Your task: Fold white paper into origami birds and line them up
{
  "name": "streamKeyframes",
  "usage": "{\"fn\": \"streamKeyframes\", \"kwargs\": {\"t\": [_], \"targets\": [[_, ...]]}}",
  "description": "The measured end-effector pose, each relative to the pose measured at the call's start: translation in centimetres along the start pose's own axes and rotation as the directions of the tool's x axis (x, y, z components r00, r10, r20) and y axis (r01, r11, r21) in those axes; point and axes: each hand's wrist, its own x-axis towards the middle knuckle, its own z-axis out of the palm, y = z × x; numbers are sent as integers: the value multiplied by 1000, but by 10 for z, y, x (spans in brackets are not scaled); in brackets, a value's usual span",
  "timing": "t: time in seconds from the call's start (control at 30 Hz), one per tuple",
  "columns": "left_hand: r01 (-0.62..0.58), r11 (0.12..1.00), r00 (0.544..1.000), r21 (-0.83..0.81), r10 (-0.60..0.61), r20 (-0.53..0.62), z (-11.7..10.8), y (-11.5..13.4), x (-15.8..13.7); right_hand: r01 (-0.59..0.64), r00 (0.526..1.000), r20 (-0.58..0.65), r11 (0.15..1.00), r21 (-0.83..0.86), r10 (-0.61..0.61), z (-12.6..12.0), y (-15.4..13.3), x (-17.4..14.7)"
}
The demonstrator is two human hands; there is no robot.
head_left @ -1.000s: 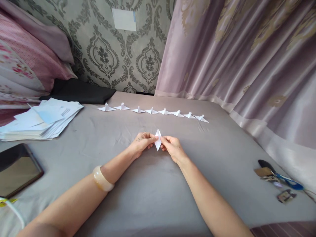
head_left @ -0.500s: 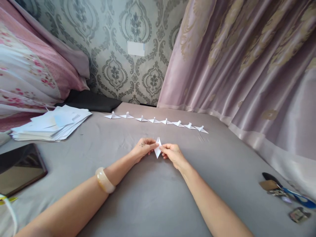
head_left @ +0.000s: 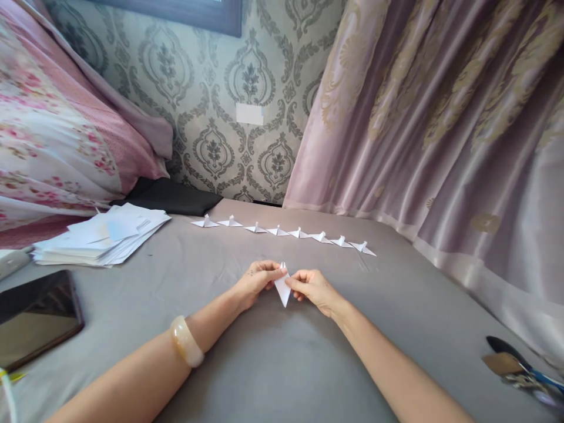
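A small folded white paper [head_left: 283, 289], kite-shaped with a split upper tip, is held between my two hands with its long point downward. My left hand [head_left: 259, 278] pinches its upper left side between thumb and fingers. On the right edge, the thumb and fingers of my right hand [head_left: 314, 289] are closed on the same paper. Beyond my hands, several folded white paper figures [head_left: 277, 231] stand in a slanting row on the grey sheet [head_left: 282, 364], each with a raised middle and flat pointed sides.
To the left lie a stack of white paper [head_left: 106, 238] and a dark phone [head_left: 39, 314]. A black cloth [head_left: 170, 197] rests by the patterned wall. Blue-handled scissors [head_left: 513, 352] and small items sit at right, near the pink curtain [head_left: 396, 147].
The view has tilted upward, so most things sit lower in the picture. The paper between my hands has turned slightly, showing a broader face. Both hands keep their hold.
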Motion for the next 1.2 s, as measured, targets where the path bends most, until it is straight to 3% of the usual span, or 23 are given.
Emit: {"fn": "streamKeyframes", "kwargs": {"t": [0.27,0.43,0.6,0.7,0.8,0.9,1.03,1.2], "targets": [[-7,998,1000,58,8,-14,0,-1,1,15,997,74,998,-53,-11,-5,11,-3],[-9,987,999,163,17,-50,2,-2,3,57,998,44,990,-129,-51,0,15,-6],[-194,898,960,395,257,-114,-2,-1,4,122,968,-159,915,-384,-195,-1,22,-4],[-319,769,932,554,362,34,-5,-4,3,112,943,-216,852,-512,-253,-3,28,-3],[-422,637,903,644,356,240,-7,-11,2,123,913,-249,802,-585,-322,-5,32,-3],[-494,534,868,686,347,355,-9,-18,1,192,896,-192,740,-644,-400,-6,32,-7],[-506,451,859,735,343,381,-11,-20,2,267,904,-49,651,-710,-424,-6,31,-16],[-462,439,882,770,318,347,-14,-19,3,264,909,-20,610,-747,-417,-4,30,-21]]}}
